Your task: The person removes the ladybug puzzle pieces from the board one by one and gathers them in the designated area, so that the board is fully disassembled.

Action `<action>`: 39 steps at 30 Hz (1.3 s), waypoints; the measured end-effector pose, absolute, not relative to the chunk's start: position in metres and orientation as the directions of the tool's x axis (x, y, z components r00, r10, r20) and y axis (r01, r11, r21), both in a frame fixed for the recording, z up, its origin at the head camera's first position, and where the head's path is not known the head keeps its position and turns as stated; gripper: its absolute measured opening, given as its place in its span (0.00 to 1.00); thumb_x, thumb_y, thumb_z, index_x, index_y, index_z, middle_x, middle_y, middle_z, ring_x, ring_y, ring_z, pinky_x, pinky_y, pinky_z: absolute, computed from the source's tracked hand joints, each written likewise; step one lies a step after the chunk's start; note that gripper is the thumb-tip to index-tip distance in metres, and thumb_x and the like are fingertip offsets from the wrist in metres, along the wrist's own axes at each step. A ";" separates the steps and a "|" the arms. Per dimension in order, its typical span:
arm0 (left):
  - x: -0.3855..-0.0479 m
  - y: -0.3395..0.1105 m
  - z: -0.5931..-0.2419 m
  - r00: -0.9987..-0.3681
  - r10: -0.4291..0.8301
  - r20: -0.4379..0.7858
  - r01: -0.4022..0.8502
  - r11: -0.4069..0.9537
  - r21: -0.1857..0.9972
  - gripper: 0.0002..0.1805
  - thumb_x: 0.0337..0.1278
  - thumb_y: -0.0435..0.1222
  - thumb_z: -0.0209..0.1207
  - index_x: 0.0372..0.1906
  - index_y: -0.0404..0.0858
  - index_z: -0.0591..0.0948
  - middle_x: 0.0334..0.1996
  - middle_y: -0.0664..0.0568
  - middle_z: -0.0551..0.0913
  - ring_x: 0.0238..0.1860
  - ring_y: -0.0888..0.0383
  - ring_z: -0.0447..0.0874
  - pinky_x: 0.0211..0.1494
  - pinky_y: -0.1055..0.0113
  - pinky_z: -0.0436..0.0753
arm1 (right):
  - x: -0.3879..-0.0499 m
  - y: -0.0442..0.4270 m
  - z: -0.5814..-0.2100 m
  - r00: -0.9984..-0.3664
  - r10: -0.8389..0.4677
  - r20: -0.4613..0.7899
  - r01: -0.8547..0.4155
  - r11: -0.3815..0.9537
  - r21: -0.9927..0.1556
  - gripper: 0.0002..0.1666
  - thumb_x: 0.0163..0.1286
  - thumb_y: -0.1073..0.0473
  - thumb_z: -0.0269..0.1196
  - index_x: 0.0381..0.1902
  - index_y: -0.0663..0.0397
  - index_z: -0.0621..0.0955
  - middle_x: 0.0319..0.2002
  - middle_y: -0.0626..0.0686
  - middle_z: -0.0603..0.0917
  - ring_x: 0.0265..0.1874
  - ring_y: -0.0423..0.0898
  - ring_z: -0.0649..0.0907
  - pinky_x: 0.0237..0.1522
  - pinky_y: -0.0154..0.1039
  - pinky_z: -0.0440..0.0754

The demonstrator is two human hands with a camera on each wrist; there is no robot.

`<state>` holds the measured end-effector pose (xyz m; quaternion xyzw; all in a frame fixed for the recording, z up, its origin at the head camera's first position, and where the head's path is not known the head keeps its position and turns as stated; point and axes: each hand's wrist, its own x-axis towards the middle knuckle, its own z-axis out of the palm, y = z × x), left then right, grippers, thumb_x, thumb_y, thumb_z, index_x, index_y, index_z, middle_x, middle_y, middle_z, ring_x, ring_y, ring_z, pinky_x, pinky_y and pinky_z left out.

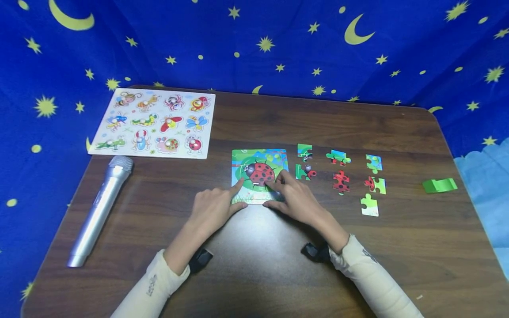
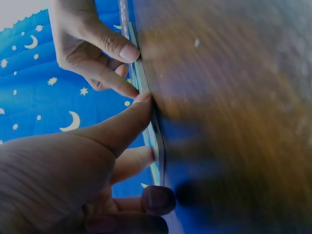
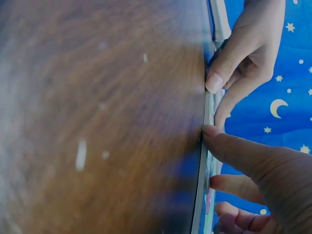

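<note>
A square ladybug puzzle board [image 1: 242, 155] lies on the table in front of me in the head view. My left hand [image 1: 212, 205] is at its near left side, thumb by the near edge and index finger extended on the picture. From the right, my right hand [image 1: 298, 198] touches the board too, its thumb at the near edge and its index finger on the ladybug. Both wrist views show the thumbs against the board's thin edge. Several loose jigsaw pieces, among them a red spotted piece [image 1: 341, 182] and a pale green corner piece [image 1: 370, 206], lie to the right.
On the left are a white insect peg puzzle [image 1: 151, 132] and a silver microphone [image 1: 101, 207]. A folded green strip [image 1: 439, 185] lies near the right edge of the brown table [image 1: 258, 274]. A blue starry cloth [image 1: 262, 26] hangs behind.
</note>
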<state>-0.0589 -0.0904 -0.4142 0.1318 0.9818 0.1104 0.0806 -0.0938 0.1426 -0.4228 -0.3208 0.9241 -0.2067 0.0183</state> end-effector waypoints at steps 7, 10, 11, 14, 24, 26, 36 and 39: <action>-0.057 -0.084 -0.413 -0.956 0.268 -0.119 0.246 0.954 0.173 0.37 0.63 0.62 0.56 0.73 0.51 0.69 0.09 0.52 0.67 0.13 0.55 0.65 0.17 0.62 0.62 | -0.096 0.141 -0.421 -0.800 -0.589 0.117 -0.577 0.699 -0.423 0.34 0.54 0.47 0.77 0.55 0.59 0.84 0.39 0.52 0.72 0.26 0.41 0.69 0.24 0.32 0.67; -0.056 -0.082 -0.413 -0.958 0.264 -0.111 0.244 0.955 0.168 0.37 0.62 0.62 0.56 0.72 0.51 0.70 0.08 0.52 0.66 0.12 0.56 0.64 0.17 0.63 0.61 | -0.094 0.141 -0.421 -0.804 -0.580 0.134 -0.576 0.701 -0.421 0.35 0.53 0.47 0.78 0.55 0.60 0.84 0.39 0.52 0.72 0.28 0.42 0.70 0.25 0.34 0.68; -0.056 -0.081 -0.413 -0.957 0.266 -0.111 0.247 0.955 0.165 0.37 0.62 0.62 0.56 0.72 0.51 0.70 0.08 0.53 0.66 0.12 0.56 0.64 0.17 0.63 0.61 | -0.093 0.141 -0.421 -0.806 -0.575 0.140 -0.575 0.704 -0.417 0.35 0.53 0.47 0.78 0.54 0.60 0.84 0.39 0.52 0.72 0.29 0.43 0.70 0.25 0.35 0.69; -0.056 -0.080 -0.414 -0.954 0.278 -0.114 0.258 0.952 0.162 0.37 0.62 0.62 0.56 0.72 0.52 0.69 0.08 0.53 0.65 0.12 0.57 0.62 0.16 0.63 0.60 | -0.091 0.144 -0.422 -0.818 -0.557 0.147 -0.563 0.720 -0.406 0.36 0.52 0.47 0.78 0.55 0.61 0.84 0.39 0.52 0.72 0.28 0.43 0.69 0.25 0.35 0.68; -0.056 -0.083 -0.413 -0.959 0.265 -0.104 0.248 0.956 0.155 0.37 0.62 0.62 0.56 0.72 0.51 0.70 0.08 0.53 0.65 0.12 0.56 0.63 0.16 0.63 0.61 | -0.094 0.145 -0.424 -0.816 -0.561 0.144 -0.563 0.712 -0.420 0.35 0.58 0.45 0.74 0.56 0.62 0.83 0.36 0.51 0.73 0.25 0.41 0.67 0.24 0.32 0.65; -0.056 -0.084 -0.413 -0.959 0.265 -0.103 0.248 0.956 0.156 0.37 0.62 0.63 0.56 0.72 0.51 0.70 0.08 0.53 0.65 0.12 0.56 0.63 0.16 0.63 0.61 | -0.096 0.144 -0.424 -0.801 -0.575 0.169 -0.590 0.706 -0.391 0.32 0.59 0.45 0.73 0.54 0.62 0.84 0.35 0.51 0.72 0.26 0.42 0.67 0.24 0.32 0.65; -0.057 -0.085 -0.415 -0.956 0.281 -0.088 0.265 0.951 0.159 0.37 0.62 0.62 0.56 0.72 0.51 0.70 0.07 0.54 0.64 0.12 0.58 0.59 0.16 0.64 0.59 | -0.108 0.144 -0.422 -0.687 -0.686 0.238 -0.726 0.634 -0.266 0.24 0.59 0.49 0.74 0.45 0.63 0.88 0.32 0.52 0.76 0.26 0.42 0.72 0.24 0.32 0.71; -0.057 -0.085 -0.415 -0.955 0.282 -0.091 0.264 0.950 0.166 0.37 0.62 0.62 0.56 0.72 0.51 0.70 0.08 0.53 0.65 0.12 0.58 0.60 0.16 0.64 0.59 | -0.112 0.145 -0.420 -0.642 -0.729 0.237 -0.767 0.608 -0.207 0.24 0.59 0.47 0.74 0.42 0.62 0.88 0.32 0.53 0.77 0.26 0.43 0.73 0.25 0.34 0.72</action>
